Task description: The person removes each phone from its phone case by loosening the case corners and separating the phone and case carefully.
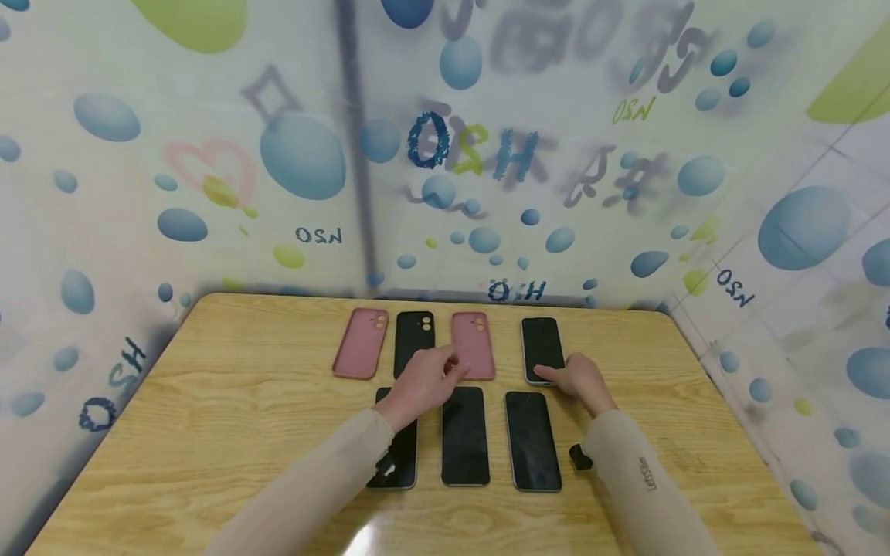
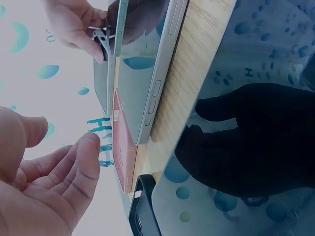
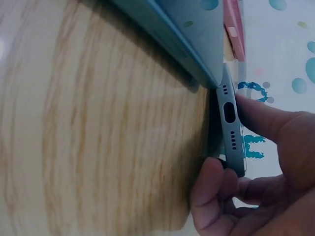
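Observation:
Several smartphones and phone cases lie in two rows. My right hand [image 1: 580, 380] pinches the lower end of the black-screened smartphone [image 1: 542, 344] at the back right, thumb on the glass. In the right wrist view, that phone's end [image 3: 234, 147], with its charging port, shows between thumb and curled fingers; this end looks lifted off the wood. My left hand [image 1: 429, 377] hovers, relaxed and holding nothing, between the black case [image 1: 414, 336] and a pink case [image 1: 476, 344]. Its thumb and fingers [image 2: 81, 167] stand apart. Another pink case [image 1: 360, 344] lies at the left.
In the front row lie a left phone [image 1: 405, 459], partly under my left sleeve, a middle phone [image 1: 465, 436] and a right phone [image 1: 533, 444]. They rest on a wooden table [image 1: 229, 401]. A patterned curtain [image 1: 445, 232] rises behind the table's back edge.

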